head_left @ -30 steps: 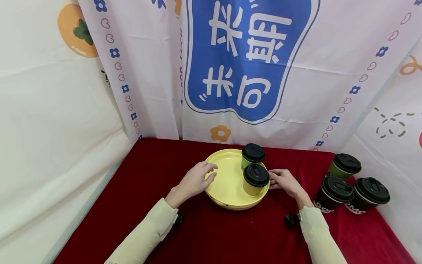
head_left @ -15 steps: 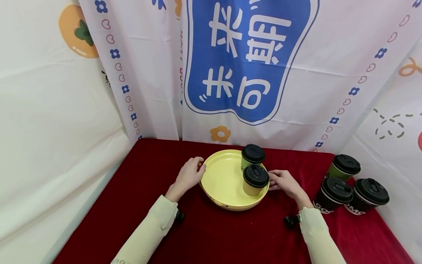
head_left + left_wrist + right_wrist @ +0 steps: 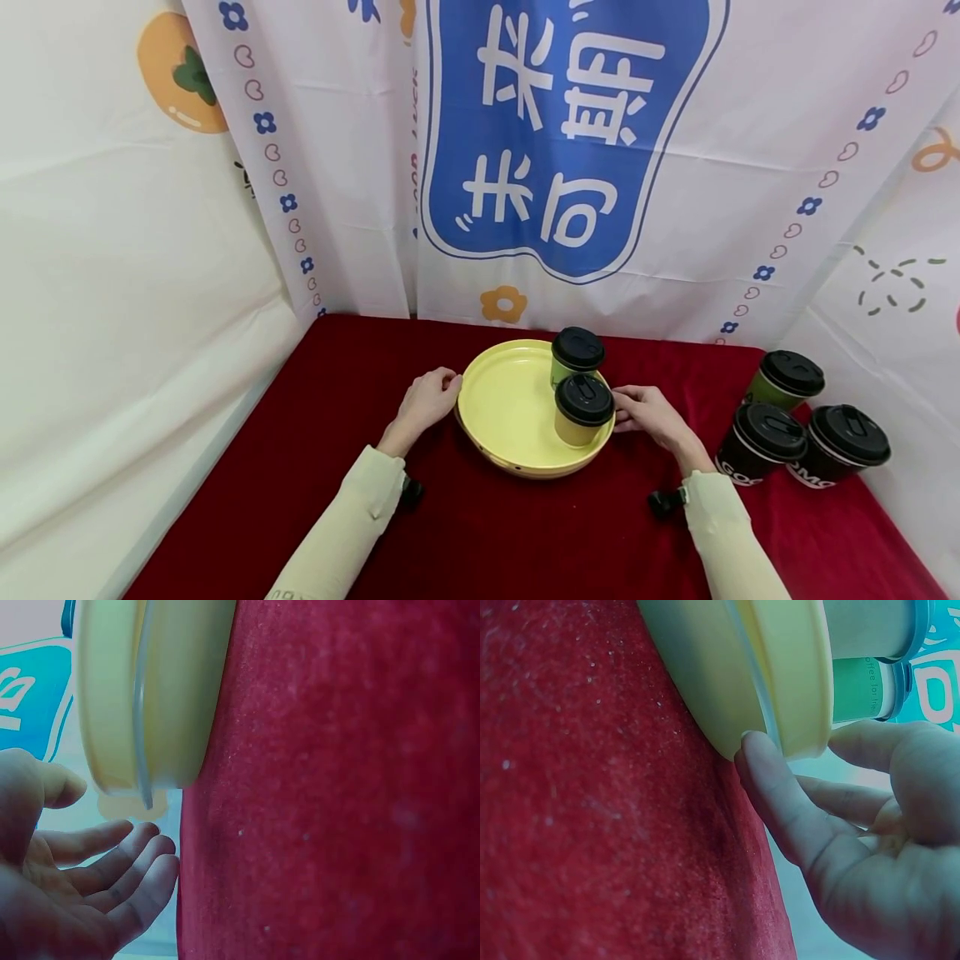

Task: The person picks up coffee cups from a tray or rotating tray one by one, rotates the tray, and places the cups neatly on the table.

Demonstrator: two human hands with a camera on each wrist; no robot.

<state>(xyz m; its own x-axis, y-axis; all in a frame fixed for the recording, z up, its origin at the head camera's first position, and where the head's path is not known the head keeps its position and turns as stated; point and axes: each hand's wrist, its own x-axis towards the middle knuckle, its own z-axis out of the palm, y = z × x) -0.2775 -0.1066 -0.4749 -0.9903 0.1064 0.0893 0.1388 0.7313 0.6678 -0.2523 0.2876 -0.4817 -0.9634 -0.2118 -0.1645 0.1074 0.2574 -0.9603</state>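
In the head view a round, shallow yellow tray (image 3: 510, 417) sits on the red cloth, with two black-lidded paper cups on its right side. The nearer cup (image 3: 579, 425) is yellowish-tan; the one behind is a green cup (image 3: 564, 371). My left hand (image 3: 423, 402) is at the tray's left edge; in the left wrist view its loosely bent fingers (image 3: 146, 896) hang just short of the tray wall. On the opposite side my right hand (image 3: 651, 414) holds the tray's edge, thumb at the rim and a fingertip (image 3: 761, 754) lower on the wall.
Three more lidded cups stand grouped at the right: a green cup (image 3: 772, 390), a black cup (image 3: 738, 460) and another black cup (image 3: 813, 473). Printed white curtains (image 3: 360, 183) close off the back and sides. Red cloth (image 3: 525, 542) covers the table.
My left hand has moved from over the tray's left part out to its left edge, then slightly lower. The right hand stays at the right edge; the cups have not moved.
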